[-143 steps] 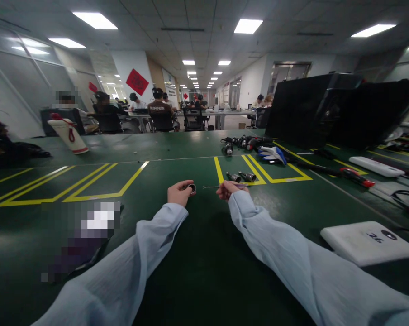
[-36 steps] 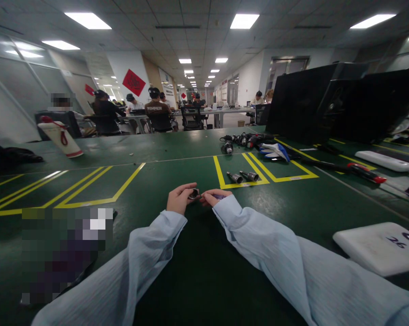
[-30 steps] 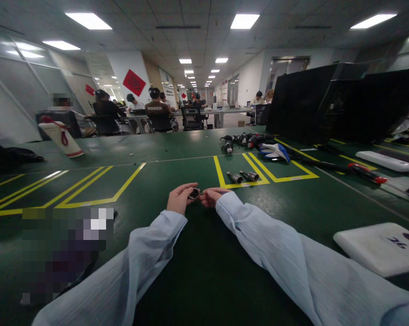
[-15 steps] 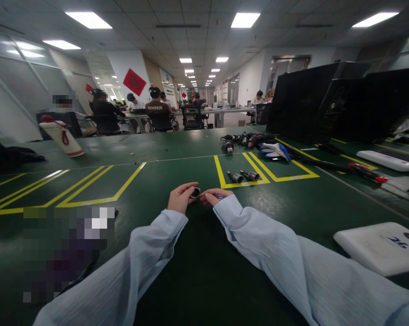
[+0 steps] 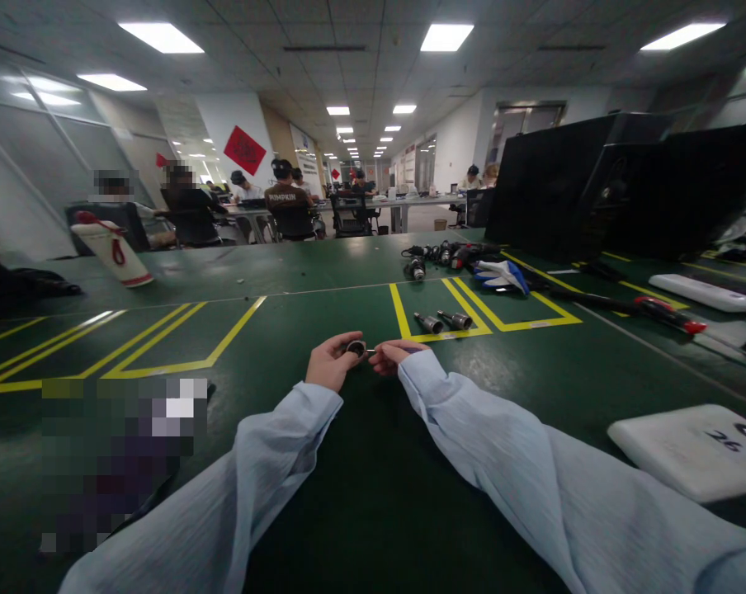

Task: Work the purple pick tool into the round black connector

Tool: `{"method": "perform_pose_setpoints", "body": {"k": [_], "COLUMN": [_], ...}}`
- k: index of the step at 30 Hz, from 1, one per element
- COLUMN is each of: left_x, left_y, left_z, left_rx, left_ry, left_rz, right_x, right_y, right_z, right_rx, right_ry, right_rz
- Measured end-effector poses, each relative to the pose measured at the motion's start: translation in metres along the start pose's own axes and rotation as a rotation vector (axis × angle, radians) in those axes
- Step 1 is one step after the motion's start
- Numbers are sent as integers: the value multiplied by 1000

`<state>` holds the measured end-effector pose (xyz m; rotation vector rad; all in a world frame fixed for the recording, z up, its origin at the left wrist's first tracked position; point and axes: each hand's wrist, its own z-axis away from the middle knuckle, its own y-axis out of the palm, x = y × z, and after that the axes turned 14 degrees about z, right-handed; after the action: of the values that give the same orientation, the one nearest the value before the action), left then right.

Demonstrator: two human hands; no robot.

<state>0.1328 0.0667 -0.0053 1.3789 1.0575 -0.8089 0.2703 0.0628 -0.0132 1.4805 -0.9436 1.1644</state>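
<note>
Gripped in my left hand (image 5: 327,364) is a small round metal part (image 5: 356,349), its dark hollow end turned towards me. My right hand (image 5: 390,356) pinches a slim screwdriver-like tool (image 5: 413,350) with a purplish handle. Its thin metal shaft points left at the round part; whether the tip touches it I cannot tell. Beyond my right hand, two metal socket-like pieces (image 5: 455,319) with thin stems lie side by side inside a yellow-taped outline (image 5: 400,312).
Further back on the green table (image 5: 323,276) are several dark metal parts (image 5: 416,268) and a blue-white glove (image 5: 502,276). A red-and-black handled tool (image 5: 670,313) and a white box (image 5: 688,450) lie right. A white cylindrical container (image 5: 116,252) leans at left; black cases (image 5: 552,186) stand behind.
My right hand has shifted slightly right, drawing the tool back so more of its shaft shows. The round part has tilted, its open end facing me more. My left hand stays in place.
</note>
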Motion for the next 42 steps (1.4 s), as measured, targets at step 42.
{"method": "perform_pose_setpoints", "body": {"k": [42], "left_x": [-21], "left_y": [15], "left_z": [129], "left_rx": [454], "left_ry": [372], "left_rz": [-910], "right_x": [12], "right_y": [-8], "right_z": [111], "right_rx": [150], "right_ry": [-27], "right_rz": [413]}}
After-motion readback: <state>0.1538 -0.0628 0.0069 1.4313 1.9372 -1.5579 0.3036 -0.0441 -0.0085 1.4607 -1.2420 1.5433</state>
